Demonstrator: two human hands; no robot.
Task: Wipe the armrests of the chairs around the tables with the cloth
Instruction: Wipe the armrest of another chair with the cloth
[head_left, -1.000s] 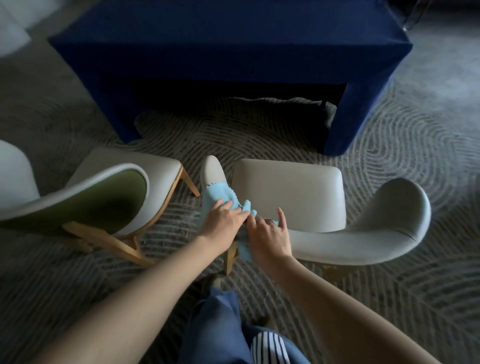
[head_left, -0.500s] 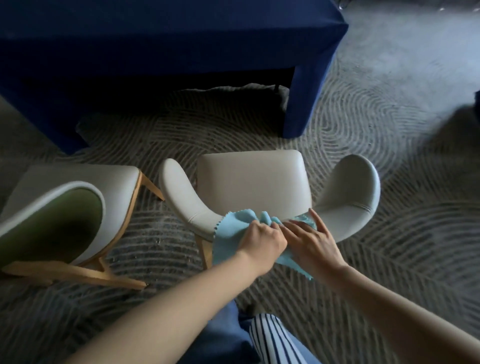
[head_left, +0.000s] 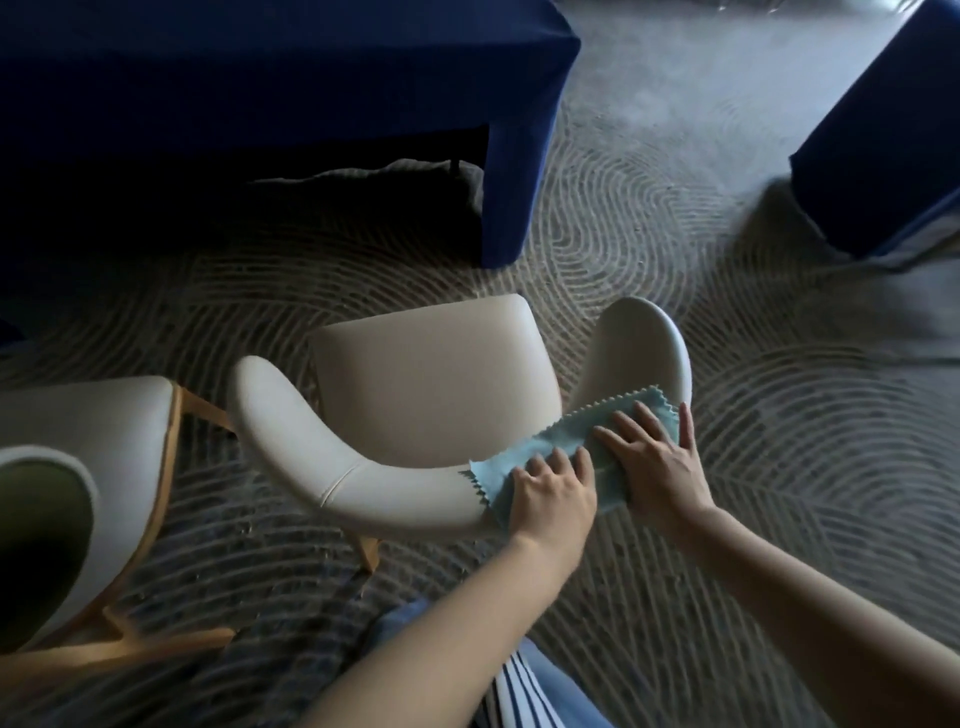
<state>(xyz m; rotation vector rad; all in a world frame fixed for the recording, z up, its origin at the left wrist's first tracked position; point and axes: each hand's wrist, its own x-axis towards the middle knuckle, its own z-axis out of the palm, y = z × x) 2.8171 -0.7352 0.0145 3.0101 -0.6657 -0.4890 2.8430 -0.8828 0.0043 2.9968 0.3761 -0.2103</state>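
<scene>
Second chair (head_left: 119, 421) crowds the left; carpet (head_left: 831, 441) rightward seems open.

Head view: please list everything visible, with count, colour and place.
cream chair: 1, cream, centre
cloth: 1, light blue, on the cream chair's curved rail, under both hands
second chair: 1, cream with green back, left edge
table: 1, dark blue cover, top left
second table: 1, dark blue cover, top right
carpet: 1, grey with curved lines, floor
clothing: blue and striped, bottom centre
left hand: 1, grips the cloth
right hand: 1, presses flat on the cloth
</scene>
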